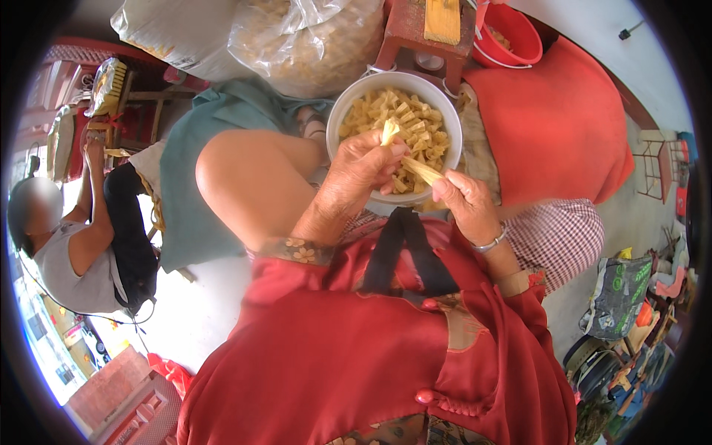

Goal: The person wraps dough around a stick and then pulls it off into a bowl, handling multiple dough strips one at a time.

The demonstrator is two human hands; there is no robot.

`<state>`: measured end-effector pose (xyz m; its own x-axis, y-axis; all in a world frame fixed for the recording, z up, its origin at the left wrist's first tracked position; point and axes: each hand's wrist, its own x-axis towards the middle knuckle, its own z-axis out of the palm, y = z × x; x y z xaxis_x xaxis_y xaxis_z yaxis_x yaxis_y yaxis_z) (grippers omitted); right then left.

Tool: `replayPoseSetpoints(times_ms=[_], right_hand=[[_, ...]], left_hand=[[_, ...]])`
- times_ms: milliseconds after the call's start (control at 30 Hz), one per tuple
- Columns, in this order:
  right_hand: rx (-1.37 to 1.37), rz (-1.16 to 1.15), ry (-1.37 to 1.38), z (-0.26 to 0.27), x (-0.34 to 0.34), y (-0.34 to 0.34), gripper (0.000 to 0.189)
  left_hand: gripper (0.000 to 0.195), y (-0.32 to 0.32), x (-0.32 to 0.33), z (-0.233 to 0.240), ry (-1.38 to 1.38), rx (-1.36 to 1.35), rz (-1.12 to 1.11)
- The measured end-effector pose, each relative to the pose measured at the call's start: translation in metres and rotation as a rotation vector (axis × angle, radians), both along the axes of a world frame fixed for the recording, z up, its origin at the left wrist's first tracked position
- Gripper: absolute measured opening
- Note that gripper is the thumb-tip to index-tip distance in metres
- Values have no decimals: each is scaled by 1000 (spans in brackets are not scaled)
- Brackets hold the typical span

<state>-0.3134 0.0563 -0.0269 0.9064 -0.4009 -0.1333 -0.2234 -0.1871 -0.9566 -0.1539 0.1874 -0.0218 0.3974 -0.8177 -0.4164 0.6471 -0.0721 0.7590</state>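
Observation:
Above a white bucket (455, 119), my left hand (356, 169) pinches a pale yellow, husk-like strip (421, 168). Its bunched upper end (390, 132) pokes out over my left thumb and forefinger. The strip slants down to the right, where my right hand (471, 203) grips the other end between thumb and fingers. It looks pulled taut between both hands. Many short, folded yellow pieces (425, 119) of like material fill much of the bucket. My left forearm covers part of its near left rim.
Beyond the bucket stand a dark red wooden stool (409, 25) and a clear plastic bag (311, 55) of yellow pieces. A red bucket (514, 41) is at the back right, behind an orange cloth (550, 128). A seated person (83, 245) works at the left, near a teal cloth (194, 183).

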Motion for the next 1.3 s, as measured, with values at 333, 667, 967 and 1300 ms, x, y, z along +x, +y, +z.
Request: replayPoseSetpoints(times_ms=[333,667,967,1300], right_hand=[[-448,-30,-77,29,28,-59,27],[-975,-198,-72,71,102,-152,33],[-1100,-195,-6,32,148,-189,25],[-508,-258,-95,0,47,-127,35]], left_hand=[[12,-48,26,23,-89,-125,74],[16,-149,88,63,-447,-169,141],[22,-191,121,34,-1299,228,303],[31,-74,84,18,-910,427,-4]])
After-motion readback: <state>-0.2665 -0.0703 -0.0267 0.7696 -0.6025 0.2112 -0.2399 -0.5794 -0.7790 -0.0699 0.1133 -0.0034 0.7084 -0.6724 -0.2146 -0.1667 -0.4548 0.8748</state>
